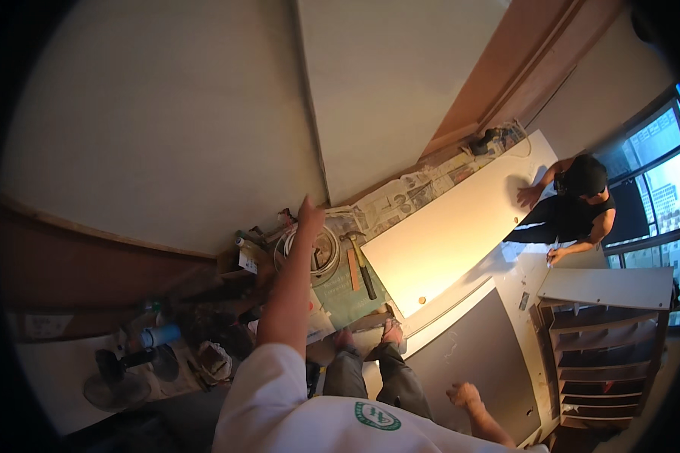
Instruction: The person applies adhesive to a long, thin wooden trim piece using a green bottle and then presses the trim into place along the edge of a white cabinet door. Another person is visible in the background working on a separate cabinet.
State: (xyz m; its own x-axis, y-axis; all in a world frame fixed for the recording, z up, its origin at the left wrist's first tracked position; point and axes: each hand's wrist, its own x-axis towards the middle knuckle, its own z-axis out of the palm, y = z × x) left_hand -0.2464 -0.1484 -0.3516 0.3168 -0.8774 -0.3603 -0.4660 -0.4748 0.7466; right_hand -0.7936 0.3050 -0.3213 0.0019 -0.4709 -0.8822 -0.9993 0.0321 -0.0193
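My left arm stretches forward, and my left hand [310, 214] is close to the lower end of the seam between two tall pale panels [400, 98]. One finger points up; the others are mostly hidden, and I see nothing held. Whether the finger touches the panel I cannot tell. Beneath that forearm lies a coil of pale cable or hose [331, 260], partly covered. My right hand [465, 394] hangs above or rests over a dark grey board [472, 351], fingers loosely bent and nothing visible in them. A hammer [361, 268] lies right of the coil.
A long white board [446, 226] with round holes stretches to the right. At its far end a person [582, 196] in dark clothes has one hand on it. Newspaper [400, 198] lines the panels' foot. A slatted shelf unit [604, 347] stands right; a fan [117, 385] stands left among clutter.
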